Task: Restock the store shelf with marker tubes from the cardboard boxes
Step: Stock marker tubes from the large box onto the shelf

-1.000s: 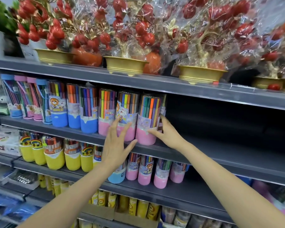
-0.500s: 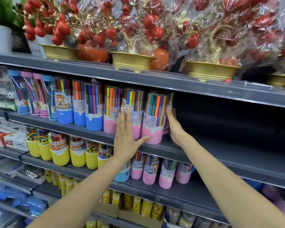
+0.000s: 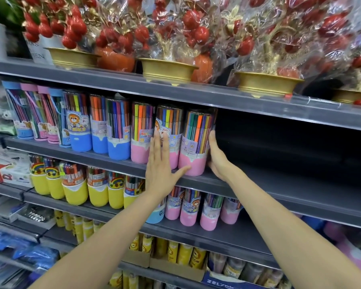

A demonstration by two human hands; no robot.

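Observation:
A row of clear marker tubes with blue and pink bases stands on the grey middle shelf (image 3: 279, 184). My left hand (image 3: 161, 170) lies flat with straight fingers against the front of a pink-based tube (image 3: 171, 130), its thumb touching the rightmost pink tube (image 3: 196, 142). My right hand (image 3: 217, 161) presses its straight fingers against the right side of that rightmost tube. Neither hand grips anything. No cardboard box with loose tubes is visible near my hands.
Right of the tubes the middle shelf is dark and bare. Wrapped red-fruit ornaments in gold bowls (image 3: 167, 69) fill the shelf above. Yellow-based tubes (image 3: 75, 184) and more pink tubes (image 3: 190, 209) stand on the shelf below, with boxed yellow packs (image 3: 181, 253) lower down.
Both hands rose and closed in on the tubes. The left hand went flat onto the tube fronts. The right hand slid from the front to the right side of the rightmost tube.

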